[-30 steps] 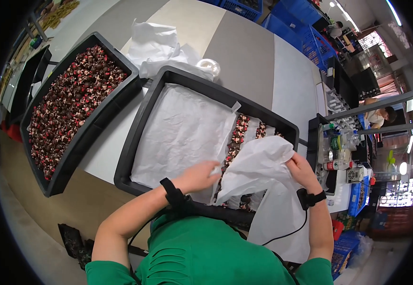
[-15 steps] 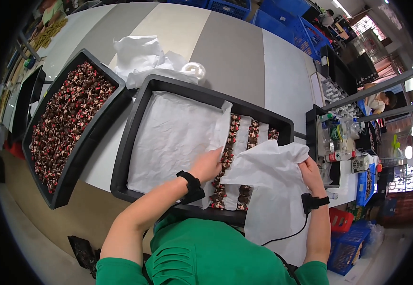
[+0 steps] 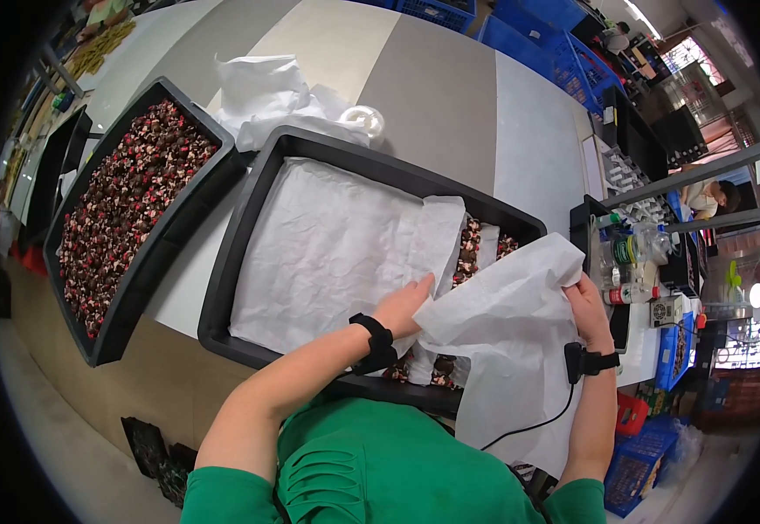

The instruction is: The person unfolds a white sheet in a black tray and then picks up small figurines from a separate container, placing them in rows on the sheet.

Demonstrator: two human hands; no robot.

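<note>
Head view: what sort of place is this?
Probably a workshop or production room: a broad worktable, a black tray filled with small multicoloured pieces, and blue plastic crates beyond.

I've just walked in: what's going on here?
A person's right-hand grip holds up a white sheet over a black tray, while the left-hand grip is on the white lining inside. Partly covered rows of dark, pink-flecked pieces show at the tray's right; a second tray of similar pieces stands to the left.

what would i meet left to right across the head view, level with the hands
Black tray of mixed pieces → left wall of lined black tray → flat white sheet → left hand → lifted white sheet → right hand → blue bin
</note>
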